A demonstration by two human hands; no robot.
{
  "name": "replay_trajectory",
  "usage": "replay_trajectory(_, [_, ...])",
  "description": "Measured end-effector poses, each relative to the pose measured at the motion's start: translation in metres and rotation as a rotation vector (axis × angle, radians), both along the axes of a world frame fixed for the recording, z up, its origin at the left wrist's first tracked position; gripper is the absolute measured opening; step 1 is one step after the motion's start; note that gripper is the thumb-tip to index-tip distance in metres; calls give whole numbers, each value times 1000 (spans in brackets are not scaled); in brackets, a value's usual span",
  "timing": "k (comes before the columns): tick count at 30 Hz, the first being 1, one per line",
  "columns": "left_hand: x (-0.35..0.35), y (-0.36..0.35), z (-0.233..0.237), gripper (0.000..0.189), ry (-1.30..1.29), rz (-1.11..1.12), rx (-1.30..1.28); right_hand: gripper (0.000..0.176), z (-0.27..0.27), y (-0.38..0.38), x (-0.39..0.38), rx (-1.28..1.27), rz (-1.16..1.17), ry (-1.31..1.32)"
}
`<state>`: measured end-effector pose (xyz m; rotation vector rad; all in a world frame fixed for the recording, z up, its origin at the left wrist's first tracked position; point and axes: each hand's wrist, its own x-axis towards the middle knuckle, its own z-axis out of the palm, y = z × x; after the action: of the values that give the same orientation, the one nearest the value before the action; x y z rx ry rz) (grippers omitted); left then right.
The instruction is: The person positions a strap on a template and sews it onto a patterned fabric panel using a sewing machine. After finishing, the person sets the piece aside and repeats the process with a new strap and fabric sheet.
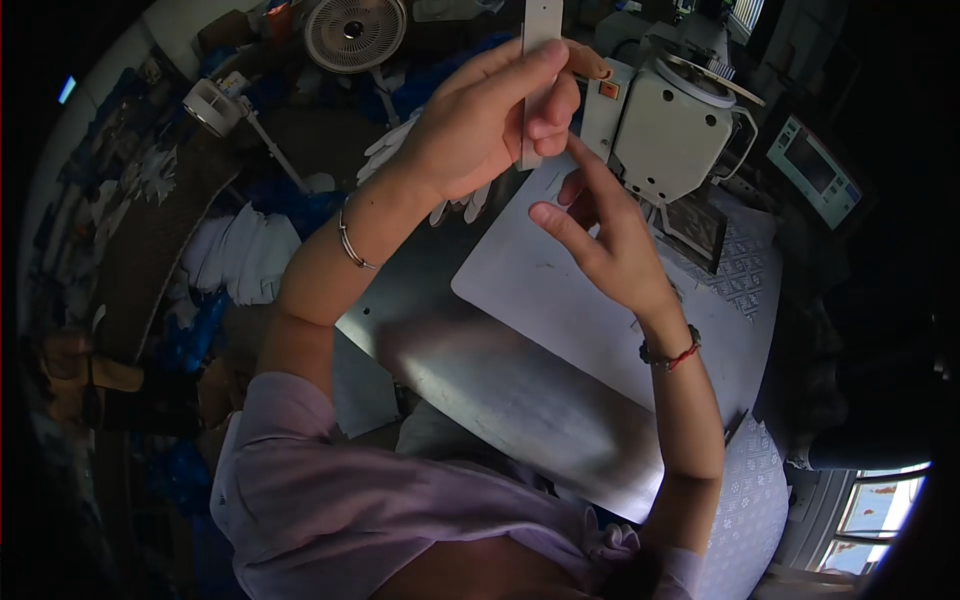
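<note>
My left hand (490, 115) is raised in front of me, its fingers wrapped around a flat, pale upright bar (542, 25) with a small hole near its top. The bar's lower end shows below the fingers. My right hand (605, 235) is just below and to the right, holding nothing, with thumb and index finger apart. Its index fingertip reaches up close to the left hand's fingers. Beneath both hands lies a white sheet or plate (540, 285) on the work surface. Directly behind the right hand stands the light-coloured head of a sewing machine (672, 130).
A control screen (815, 170) stands at the right. Patterned fabric (745, 265) lies beside the machine. A metal table edge (480, 370) curves in front of me. At left are a fan (353, 30), a lamp (215, 107) and a white cloth pile (240, 255).
</note>
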<state>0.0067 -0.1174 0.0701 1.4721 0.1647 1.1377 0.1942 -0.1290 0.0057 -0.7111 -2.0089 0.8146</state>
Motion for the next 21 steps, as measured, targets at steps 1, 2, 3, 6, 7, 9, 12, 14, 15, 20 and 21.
replay_trajectory(1, [12,-4,0,35,16,42,-41,31,-6,4,-7,2,67,13])
replay_trajectory(2, [15,-2,-1,35,16,35,-39,31,-15,7,-7,4,60,12])
replay_trajectory(3, [17,1,-4,36,-5,72,-85,25,-23,10,-7,86,73,-7])
replay_trajectory(6, [27,4,-20,36,-24,121,-191,21,-30,3,1,101,69,2])
replay_trajectory(7, [34,1,-29,36,-14,132,-250,21,-33,-1,5,34,49,41])
replay_trajectory(9, [47,-7,-53,35,72,106,-233,20,-45,-3,12,-42,63,101])
replay_trajectory(12, [51,-15,-77,30,464,272,94,21,-40,-7,46,-228,83,-22])
replay_trajectory(14, [54,-6,-107,30,588,495,429,23,-27,-9,81,-362,93,-221])
replay_trajectory(15, [55,-4,-120,33,706,735,776,24,-23,-10,97,-424,71,20])
replay_trajectory(20, [67,-9,-133,45,898,826,899,22,-43,-11,116,-468,-178,244])
replay_trajectory(21, [67,-9,-133,47,898,801,872,19,-50,-8,122,-388,-246,227])
